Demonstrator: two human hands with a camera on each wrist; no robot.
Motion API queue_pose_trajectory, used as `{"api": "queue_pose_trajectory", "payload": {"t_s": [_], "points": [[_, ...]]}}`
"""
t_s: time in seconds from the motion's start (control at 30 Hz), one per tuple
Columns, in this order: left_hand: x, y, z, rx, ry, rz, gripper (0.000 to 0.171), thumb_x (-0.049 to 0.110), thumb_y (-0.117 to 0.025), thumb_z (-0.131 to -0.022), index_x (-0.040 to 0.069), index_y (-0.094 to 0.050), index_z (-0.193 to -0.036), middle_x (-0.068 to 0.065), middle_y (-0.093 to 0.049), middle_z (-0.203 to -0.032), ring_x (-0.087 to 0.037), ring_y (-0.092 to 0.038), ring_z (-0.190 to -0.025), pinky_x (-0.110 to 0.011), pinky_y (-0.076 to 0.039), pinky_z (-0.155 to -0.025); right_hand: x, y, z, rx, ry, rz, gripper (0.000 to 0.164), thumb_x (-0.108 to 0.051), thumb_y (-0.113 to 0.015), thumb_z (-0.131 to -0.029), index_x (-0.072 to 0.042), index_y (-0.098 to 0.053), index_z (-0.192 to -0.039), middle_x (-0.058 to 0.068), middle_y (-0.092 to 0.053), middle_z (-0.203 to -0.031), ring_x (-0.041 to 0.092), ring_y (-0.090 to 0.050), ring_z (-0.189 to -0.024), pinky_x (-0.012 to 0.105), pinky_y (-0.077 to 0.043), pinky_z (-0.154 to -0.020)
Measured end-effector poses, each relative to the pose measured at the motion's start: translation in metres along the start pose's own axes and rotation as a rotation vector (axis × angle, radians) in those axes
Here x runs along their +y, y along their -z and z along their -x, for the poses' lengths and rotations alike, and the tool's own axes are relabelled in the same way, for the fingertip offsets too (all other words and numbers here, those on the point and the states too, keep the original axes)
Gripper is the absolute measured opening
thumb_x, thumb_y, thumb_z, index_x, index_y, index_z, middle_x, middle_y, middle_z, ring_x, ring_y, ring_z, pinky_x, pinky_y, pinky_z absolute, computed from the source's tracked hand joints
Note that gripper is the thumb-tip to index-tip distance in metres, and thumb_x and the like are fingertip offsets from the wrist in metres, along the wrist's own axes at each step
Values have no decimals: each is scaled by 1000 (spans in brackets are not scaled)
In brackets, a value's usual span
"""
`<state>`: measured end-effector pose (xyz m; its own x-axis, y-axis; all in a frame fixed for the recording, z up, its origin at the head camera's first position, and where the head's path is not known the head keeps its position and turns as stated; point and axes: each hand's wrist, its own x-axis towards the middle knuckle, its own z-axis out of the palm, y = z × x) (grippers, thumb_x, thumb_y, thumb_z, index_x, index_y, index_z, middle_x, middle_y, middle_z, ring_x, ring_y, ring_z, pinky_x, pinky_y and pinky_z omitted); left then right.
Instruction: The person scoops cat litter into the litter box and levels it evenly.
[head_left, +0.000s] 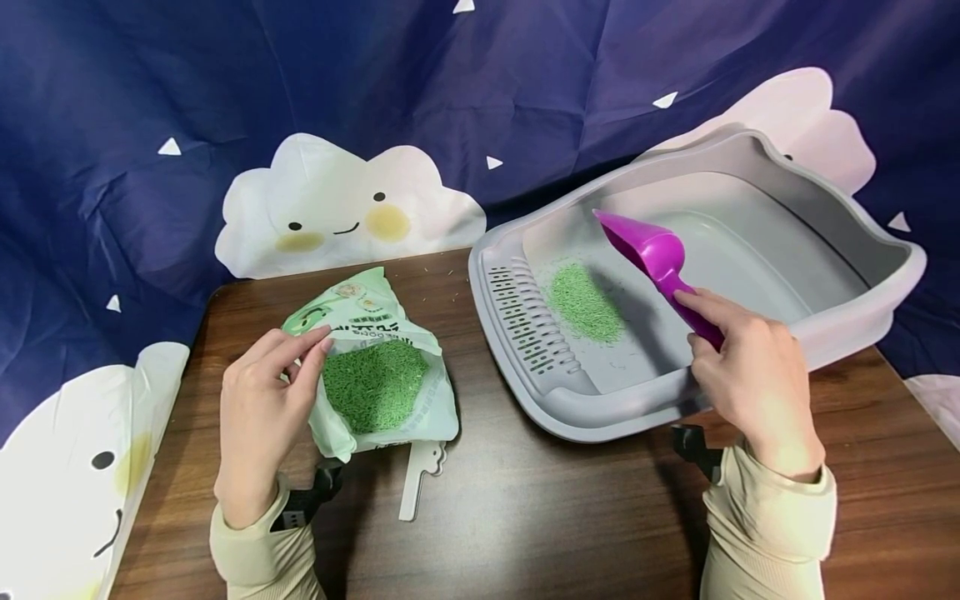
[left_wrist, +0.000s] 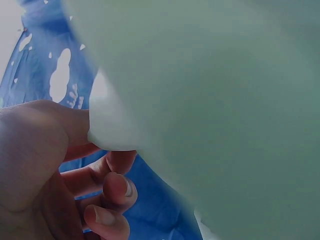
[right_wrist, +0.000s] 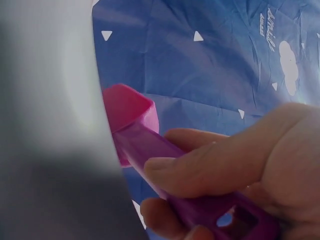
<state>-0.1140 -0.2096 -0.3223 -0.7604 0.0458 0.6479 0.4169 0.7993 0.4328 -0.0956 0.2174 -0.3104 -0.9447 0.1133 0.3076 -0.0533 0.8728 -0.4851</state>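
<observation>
My left hand (head_left: 268, 392) pinches the upper left edge of a light green bag (head_left: 438, 421) between thumb and fingers. The bag's mouth gapes toward me, showing green litter pellets (head_left: 375, 385) inside. In the left wrist view the bag's pale film (left_wrist: 215, 110) fills most of the picture. My right hand (head_left: 757, 375) grips a purple litter scoop (head_left: 660, 250) by its handle, above the near side of a grey litter box (head_left: 600, 412). The scoop's head tilts up to the left over the box. A small heap of green pellets (head_left: 585, 304) lies on the box floor below it.
A slotted grid (head_left: 528, 317) runs along the box's left end. Partly under the bag is a flat white handle-like piece (head_left: 414, 492). Several stray pellets dot the brown wooden table (head_left: 487, 517) behind the bag. A dark blue cloth (head_left: 420, 75) with clouds hangs behind.
</observation>
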Motion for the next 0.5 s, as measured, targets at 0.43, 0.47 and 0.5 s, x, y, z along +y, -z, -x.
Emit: {"api": "queue_pose_trajectory", "payload": {"t_s": [0.43,0.47,0.5], "points": [[0,0,0,-3,3,1,13,11,-74,-83,7,-78,-95,2,-50,-61,0,-36,-54,-20,-28,-52,-9,3,2,93,-8,-163,44,-4,-67,-84,-19,-67,-125,12,-70,-87,9,-44,-49,22,-32,-46],[0,0,0,-5,2,1,13,11,-74,-83,7,-78,-95,2,-50,-61,1,-36,-54,-20,-28,-52,-10,3,2,119,-17,-195,44,-5,-68,-84,-20,-67,-125,5,-68,-83,6,-41,-48,20,-31,-44],[0,0,0,-6,2,1,13,11,-74,-83,7,-78,-95,2,-51,-62,1,-36,-54,-20,-28,-52,-12,4,2,145,-27,-235,44,-5,-69,-84,-20,-67,-125,-1,-66,-81,4,-40,-47,19,-31,-43]]}}
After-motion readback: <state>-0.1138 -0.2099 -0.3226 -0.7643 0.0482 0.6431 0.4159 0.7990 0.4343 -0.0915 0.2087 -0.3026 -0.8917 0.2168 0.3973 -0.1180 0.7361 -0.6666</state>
